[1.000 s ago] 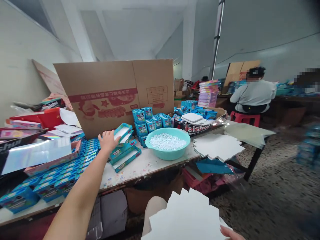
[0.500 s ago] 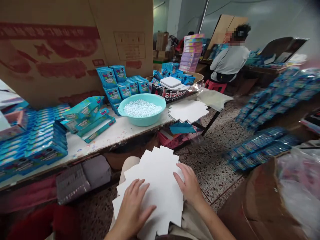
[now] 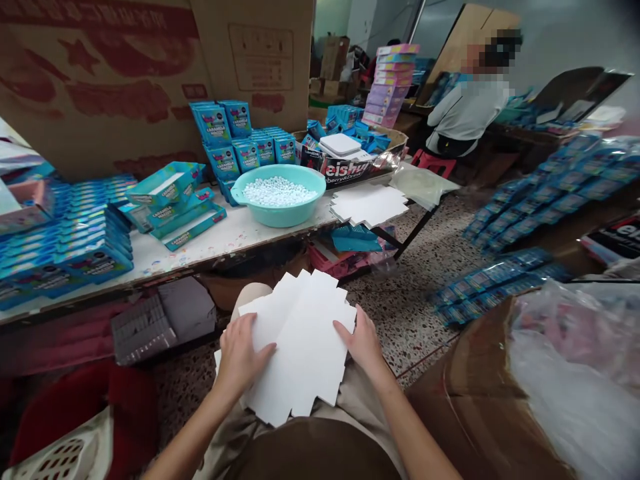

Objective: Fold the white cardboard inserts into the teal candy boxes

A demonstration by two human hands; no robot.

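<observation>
From the head view, here's the loose pile of white card sheets with stepped, notched edges (image 3: 305, 340), fanned slightly out of line over the beige trouser legs (image 3: 355, 403) of the wearer's lap; the left grip (image 3: 239, 353) is spread, its thumb laid flat on the card and its fingers at the left side; the right grip (image 3: 365, 340) pinches the right edge, thumb on top, the other fingers partly hidden by the card.

This card looks light and fairly stiff, smooth enough for the sheets to slide over one another, and those stepped corners could bend under a hard squeeze; the best hold, I'd judge, is on both long sides at mid-length, thumbs above and fingers below, pressing evenly.

Over on the white surface (image 3: 240, 233), a round turquoise plastic bowl (image 3: 283, 215) carries small pale pellets (image 3: 277, 191); to its right there's a second stack of notched white card (image 3: 370, 203), near the edge; to its left, open blue printed cardboard trays (image 3: 187, 230) lean together, well apart from either grip.
</observation>
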